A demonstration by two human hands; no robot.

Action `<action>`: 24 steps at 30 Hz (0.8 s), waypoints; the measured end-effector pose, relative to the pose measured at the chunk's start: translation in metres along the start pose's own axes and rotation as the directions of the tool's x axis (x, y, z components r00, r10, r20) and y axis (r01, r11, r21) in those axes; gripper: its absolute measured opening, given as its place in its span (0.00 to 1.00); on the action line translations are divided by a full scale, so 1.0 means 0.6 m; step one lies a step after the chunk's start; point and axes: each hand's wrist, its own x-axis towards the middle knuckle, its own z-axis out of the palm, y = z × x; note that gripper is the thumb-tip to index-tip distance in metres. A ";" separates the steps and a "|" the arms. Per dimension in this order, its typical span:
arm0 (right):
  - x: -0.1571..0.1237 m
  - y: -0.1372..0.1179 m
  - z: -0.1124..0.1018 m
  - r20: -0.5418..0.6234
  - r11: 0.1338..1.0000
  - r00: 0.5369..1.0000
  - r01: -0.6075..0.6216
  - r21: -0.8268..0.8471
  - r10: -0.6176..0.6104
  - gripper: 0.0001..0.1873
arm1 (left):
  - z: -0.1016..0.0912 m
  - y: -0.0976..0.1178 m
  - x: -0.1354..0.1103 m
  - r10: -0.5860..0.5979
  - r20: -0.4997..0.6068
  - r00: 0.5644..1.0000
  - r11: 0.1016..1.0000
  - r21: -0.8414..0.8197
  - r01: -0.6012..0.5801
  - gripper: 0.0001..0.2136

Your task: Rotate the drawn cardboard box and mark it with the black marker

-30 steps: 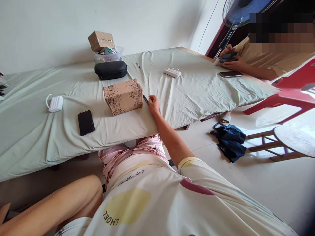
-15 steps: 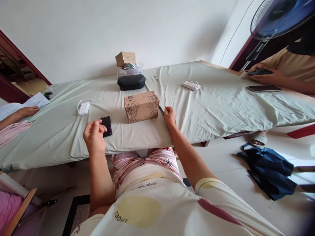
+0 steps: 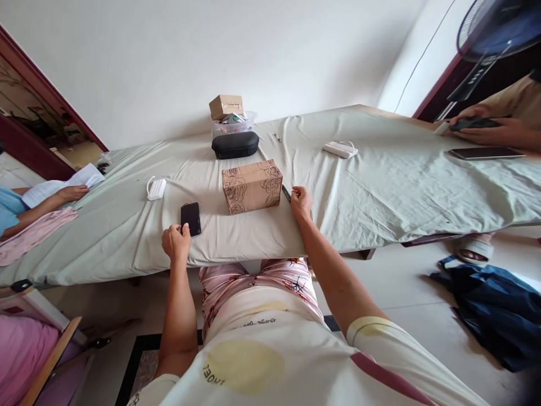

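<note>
A brown cardboard box [image 3: 252, 185] printed with dark rose outlines sits on the cloth-covered table [image 3: 380, 186] in front of me. My right hand [image 3: 301, 201] rests just right of the box, fingers curled on a thin dark pen-like tool [image 3: 286, 193]. My left hand [image 3: 176, 242] lies at the table's near edge with its fingers curled, touching the near end of a black phone [image 3: 190, 218] that lies flat on the cloth.
A white power bank [image 3: 156, 188] lies left of the phone, another white power bank [image 3: 340, 149] further right. A black case [image 3: 235, 144], a plastic tub and a small box [image 3: 226, 106] stand at the back. Other people's hands show at left [image 3: 71, 193] and right [image 3: 486, 127].
My left arm came up from my lap and the hand settled on the table edge by the phone. My right hand stayed beside the box. The view swung left.
</note>
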 end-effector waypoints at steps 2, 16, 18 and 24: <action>-0.003 -0.003 -0.002 0.001 1.000 1.000 0.002 -0.001 -0.002 0.11 | 0.007 0.008 0.007 -0.019 0.037 0.999 0.995 0.095 0.015 0.23; -0.016 -0.022 -0.007 -0.018 0.999 0.998 -0.052 -0.014 0.052 0.13 | 0.072 0.026 0.065 -0.144 0.134 0.981 0.985 0.115 0.129 0.42; -0.019 -0.027 -0.009 -0.025 0.999 0.998 -0.051 -0.008 0.051 0.14 | 0.070 0.022 0.068 -0.161 0.165 0.973 0.982 0.124 0.141 0.42; -0.025 -0.039 -0.014 -0.053 0.997 0.996 -0.076 0.013 0.076 0.14 | 0.053 0.022 0.061 -0.157 0.211 0.965 0.980 0.158 0.125 0.45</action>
